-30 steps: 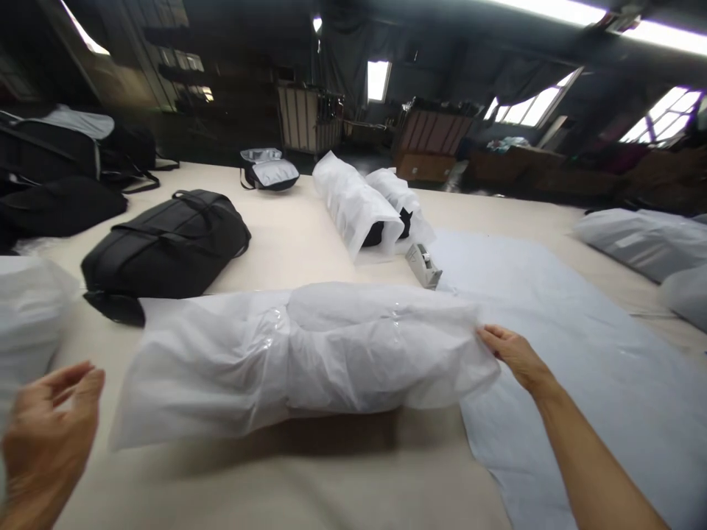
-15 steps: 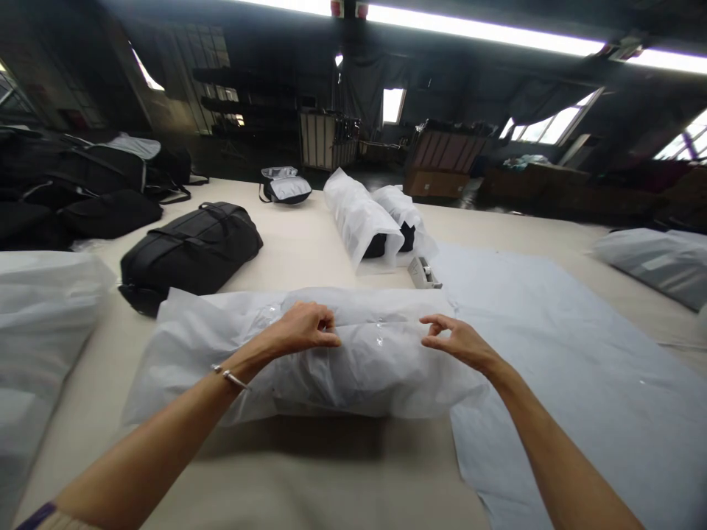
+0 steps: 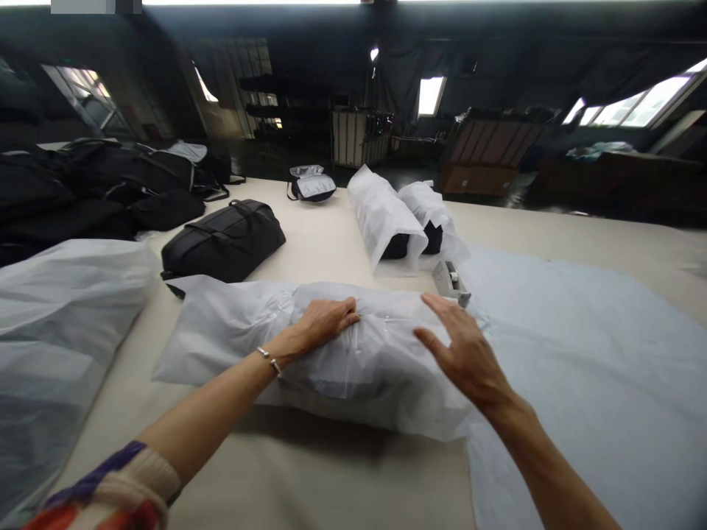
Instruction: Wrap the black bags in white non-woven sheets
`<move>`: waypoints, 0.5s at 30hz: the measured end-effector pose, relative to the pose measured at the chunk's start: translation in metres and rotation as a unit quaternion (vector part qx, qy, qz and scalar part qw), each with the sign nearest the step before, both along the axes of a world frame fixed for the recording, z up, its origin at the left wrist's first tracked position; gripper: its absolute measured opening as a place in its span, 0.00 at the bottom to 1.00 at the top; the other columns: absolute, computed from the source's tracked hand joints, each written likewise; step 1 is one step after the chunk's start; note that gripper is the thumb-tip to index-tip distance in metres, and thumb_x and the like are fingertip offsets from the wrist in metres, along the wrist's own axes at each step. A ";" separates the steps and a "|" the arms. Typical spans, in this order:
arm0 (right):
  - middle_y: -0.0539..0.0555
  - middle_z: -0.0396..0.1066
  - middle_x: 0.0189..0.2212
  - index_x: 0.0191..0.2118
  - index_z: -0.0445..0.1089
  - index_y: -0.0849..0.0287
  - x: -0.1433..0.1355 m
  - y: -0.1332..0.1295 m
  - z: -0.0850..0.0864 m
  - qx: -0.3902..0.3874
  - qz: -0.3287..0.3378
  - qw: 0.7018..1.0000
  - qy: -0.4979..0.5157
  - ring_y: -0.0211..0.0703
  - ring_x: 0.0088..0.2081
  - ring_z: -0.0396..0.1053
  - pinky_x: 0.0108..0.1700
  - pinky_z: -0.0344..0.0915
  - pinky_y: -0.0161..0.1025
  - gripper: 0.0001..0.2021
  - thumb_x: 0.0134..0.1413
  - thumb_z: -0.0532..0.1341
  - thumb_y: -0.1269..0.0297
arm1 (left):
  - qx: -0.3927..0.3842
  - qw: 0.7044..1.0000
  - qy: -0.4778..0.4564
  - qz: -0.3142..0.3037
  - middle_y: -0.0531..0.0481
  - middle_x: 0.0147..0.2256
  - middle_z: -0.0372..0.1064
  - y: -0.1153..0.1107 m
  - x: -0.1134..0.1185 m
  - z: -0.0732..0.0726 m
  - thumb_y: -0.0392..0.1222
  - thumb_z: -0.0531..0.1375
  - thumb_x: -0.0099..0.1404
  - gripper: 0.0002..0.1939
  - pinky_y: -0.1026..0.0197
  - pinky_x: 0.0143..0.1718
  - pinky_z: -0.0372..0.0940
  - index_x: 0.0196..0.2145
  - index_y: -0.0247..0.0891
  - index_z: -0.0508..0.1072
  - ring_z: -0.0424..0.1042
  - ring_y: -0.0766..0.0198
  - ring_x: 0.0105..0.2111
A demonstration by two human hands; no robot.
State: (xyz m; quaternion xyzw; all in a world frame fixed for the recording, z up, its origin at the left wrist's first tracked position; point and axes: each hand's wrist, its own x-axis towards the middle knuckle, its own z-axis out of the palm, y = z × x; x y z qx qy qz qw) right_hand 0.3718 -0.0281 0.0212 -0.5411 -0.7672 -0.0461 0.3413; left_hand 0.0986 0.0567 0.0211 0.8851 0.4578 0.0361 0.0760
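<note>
A long bundle in translucent white wrapping [image 3: 381, 390] lies crosswise on the table in front of me, with something dark showing faintly through it. Clear shiny strips, which look like tape, cross its top. My left hand [image 3: 328, 322] is closed on top of the bundle, thumb and fingers pinching the wrapping, which puckers around them. Over the bundle's right part, my right hand [image 3: 464, 350] is open, thumb and fingers apart, holding nothing. Whether it touches the wrapping I cannot tell. Just behind that hand stands a grey tape dispenser [image 3: 450, 282].
Two white-wrapped bundles [image 3: 387, 210] with dark ends lie farther back. A black duffel bag [image 3: 224, 243] and a small silver-lined bag [image 3: 313, 186] sit behind left. Black bags [image 3: 115, 177] are piled far left, near a white plastic cover [image 3: 60, 316]. A pale sheet [image 3: 579, 368] covers the right.
My left hand has closed onto the wrapping, which now gathers under it. My right hand has gone from a near pinch to spread fingers. The view has turned left.
</note>
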 end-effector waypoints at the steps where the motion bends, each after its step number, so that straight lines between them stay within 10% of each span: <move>1: 0.64 0.62 0.64 0.65 0.60 0.64 -0.022 0.003 0.008 0.013 0.051 0.998 -0.030 0.55 0.66 0.58 0.68 0.53 0.57 0.32 0.66 0.54 0.44 | 0.003 1.000 0.002 0.001 0.50 0.32 0.74 0.002 0.000 0.000 0.51 0.52 0.75 0.12 0.61 0.32 0.59 0.44 0.40 0.69 0.74 0.56 0.33; 6: 0.65 0.47 0.70 0.69 0.52 0.71 -0.090 0.043 -0.003 -0.122 0.107 0.978 -0.130 0.55 0.72 0.42 0.72 0.41 0.59 0.39 0.67 0.52 0.42 | 0.062 0.997 -0.005 0.038 0.47 0.38 0.74 -0.001 0.000 -0.004 0.45 0.54 0.74 0.09 0.58 0.37 0.64 0.45 0.38 0.68 0.74 0.55 0.38; 10: 0.63 0.44 0.71 0.71 0.47 0.68 -0.082 0.068 -0.022 -0.279 0.092 0.945 -0.144 0.52 0.72 0.43 0.72 0.41 0.57 0.37 0.69 0.48 0.44 | 0.119 0.991 -0.023 0.062 0.39 0.43 0.71 0.001 0.001 -0.011 0.37 0.55 0.72 0.06 0.47 0.49 0.65 0.43 0.34 0.70 0.71 0.47 0.46; 15: 0.61 0.42 0.72 0.72 0.44 0.67 -0.091 0.073 0.000 -0.305 0.098 0.935 -0.155 0.51 0.72 0.41 0.72 0.39 0.57 0.37 0.70 0.44 0.43 | 0.103 0.990 -0.067 0.070 0.40 0.38 0.74 0.025 0.008 -0.020 0.35 0.56 0.71 0.07 0.49 0.42 0.69 0.44 0.33 0.73 0.74 0.48 0.40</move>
